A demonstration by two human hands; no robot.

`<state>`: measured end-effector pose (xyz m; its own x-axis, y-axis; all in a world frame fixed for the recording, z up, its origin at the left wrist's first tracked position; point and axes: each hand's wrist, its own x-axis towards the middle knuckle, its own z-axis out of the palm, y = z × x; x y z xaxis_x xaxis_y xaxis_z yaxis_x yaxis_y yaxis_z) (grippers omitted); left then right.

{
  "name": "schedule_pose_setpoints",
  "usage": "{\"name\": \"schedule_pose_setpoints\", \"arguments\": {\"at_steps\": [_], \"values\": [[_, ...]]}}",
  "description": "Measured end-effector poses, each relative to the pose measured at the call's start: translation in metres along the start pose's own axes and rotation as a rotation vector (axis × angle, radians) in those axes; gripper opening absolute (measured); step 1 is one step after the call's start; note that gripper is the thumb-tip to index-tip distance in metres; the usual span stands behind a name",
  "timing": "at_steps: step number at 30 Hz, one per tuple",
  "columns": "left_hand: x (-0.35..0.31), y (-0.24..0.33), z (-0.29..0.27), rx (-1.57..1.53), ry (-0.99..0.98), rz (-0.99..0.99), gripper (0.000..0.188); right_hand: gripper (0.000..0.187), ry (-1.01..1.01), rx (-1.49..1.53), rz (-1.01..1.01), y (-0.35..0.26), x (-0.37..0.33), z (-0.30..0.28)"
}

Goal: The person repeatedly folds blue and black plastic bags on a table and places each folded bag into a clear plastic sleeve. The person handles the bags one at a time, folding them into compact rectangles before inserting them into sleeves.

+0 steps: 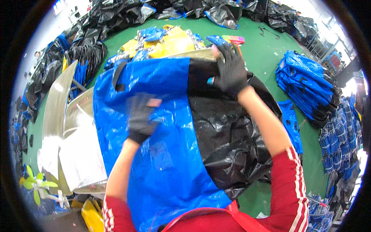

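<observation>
A large blue woven plastic bag (pixel 154 127) with a black handle lies spread out in front of me. My left hand (pixel 141 116), in a dark glove, hovers or rests flat on the blue bag, blurred by motion. My right hand (pixel 230 69), also gloved, grips the far edge of a black plastic bag (pixel 232 139) that lies partly under or beside the blue bag on the right. Red sleeves with white stripes cover my upper arms.
A shiny metal table (pixel 58 100) with white sheets (pixel 77 154) stands at left. Stacks of folded blue bags (pixel 305 85) sit on the green floor at right. Yellow and blue bags (pixel 166 42) lie ahead, with piles of black bags (pixel 116 15) beyond.
</observation>
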<state>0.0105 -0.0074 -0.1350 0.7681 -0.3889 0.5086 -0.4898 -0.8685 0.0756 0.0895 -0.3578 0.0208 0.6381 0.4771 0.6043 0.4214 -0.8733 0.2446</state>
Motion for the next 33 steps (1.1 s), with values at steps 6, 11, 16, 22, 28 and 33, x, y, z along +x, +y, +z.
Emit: {"name": "schedule_pose_setpoints", "arguments": {"at_steps": [6,11,16,22,28,33], "values": [[0.056,0.085,0.039,-0.227,-0.407,0.056,0.048,0.040,-0.237,0.616,-0.128,-0.042,-0.024,-0.043],[0.029,0.127,-0.037,0.047,-0.111,0.305,0.029,0.025,-0.571,0.304,-0.368,-0.041,-0.159,0.003],[0.109,0.120,-0.145,0.094,-0.693,0.305,0.057,0.034,-0.527,0.352,-0.457,-0.025,-0.168,0.016],[0.026,0.009,-0.172,0.352,-1.100,0.055,0.080,0.047,-0.476,0.507,-0.179,-0.022,-0.177,0.011],[-0.112,0.055,-0.153,0.332,-0.418,0.165,0.067,0.046,-0.673,0.487,-0.132,-0.012,-0.186,0.033],[-0.075,-0.040,-0.233,-0.066,0.229,-0.248,0.086,0.032,-0.630,1.200,0.284,0.012,-0.152,0.007]]}}
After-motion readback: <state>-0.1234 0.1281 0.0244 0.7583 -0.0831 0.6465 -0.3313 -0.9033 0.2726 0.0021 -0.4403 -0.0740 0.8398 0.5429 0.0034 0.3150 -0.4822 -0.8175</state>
